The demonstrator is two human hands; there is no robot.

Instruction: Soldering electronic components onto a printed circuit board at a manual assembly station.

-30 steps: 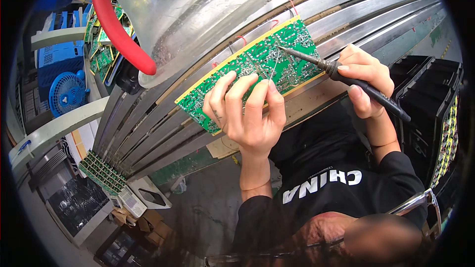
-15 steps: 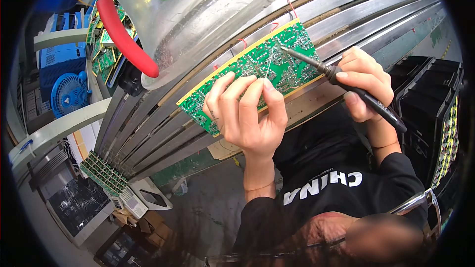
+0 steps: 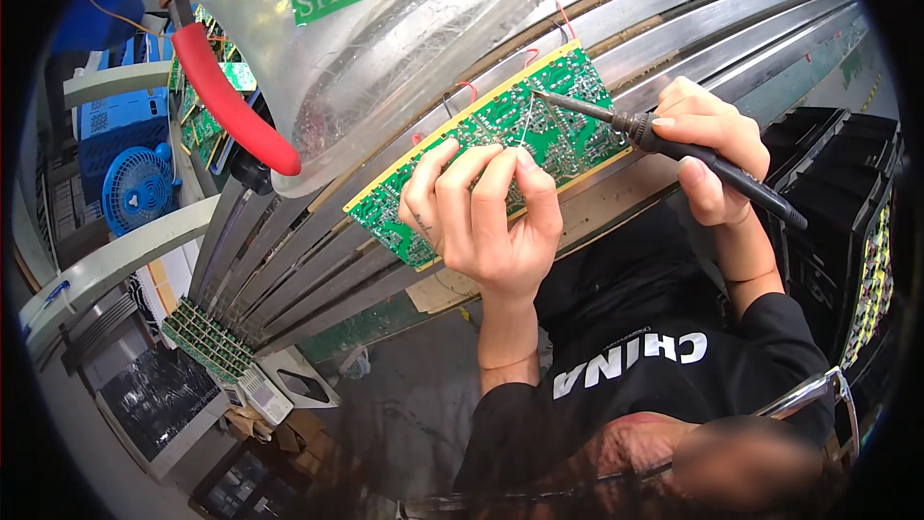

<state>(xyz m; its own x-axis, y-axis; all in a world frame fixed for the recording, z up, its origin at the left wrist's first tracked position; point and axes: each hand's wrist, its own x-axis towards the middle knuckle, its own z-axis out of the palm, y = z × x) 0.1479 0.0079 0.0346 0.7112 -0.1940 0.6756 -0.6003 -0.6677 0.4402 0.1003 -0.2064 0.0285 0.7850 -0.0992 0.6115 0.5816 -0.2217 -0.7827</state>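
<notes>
Green circuit board, solder side up, resting tilted on long metal conveyor rails; long axis running from lower left to upper right, yellow edge strip along the upper side, red wire leads poking out beyond that edge. Left hand lying over the board's lower middle, fingers spread on it, thumb and forefinger pinching a thin strand of solder wire that rises to a joint near the board's centre. Right hand clenched around the black handle of a soldering iron, pen-style; iron's long axis nearly level, slanting slightly upward to the left, tip pointing left and touching the board just beside the solder wire's end. Both sleeves black, coming up from the lower edge.

Above the board, a large clear plastic hood with a green label, and a red-handled tool hanging beside it. At far left, more green boards stacked on edge, a small blue fan, white frame bars. Lower left, a row of further boards below the rails. At right, black plastic trays holding boards. Grey concrete floor below.
</notes>
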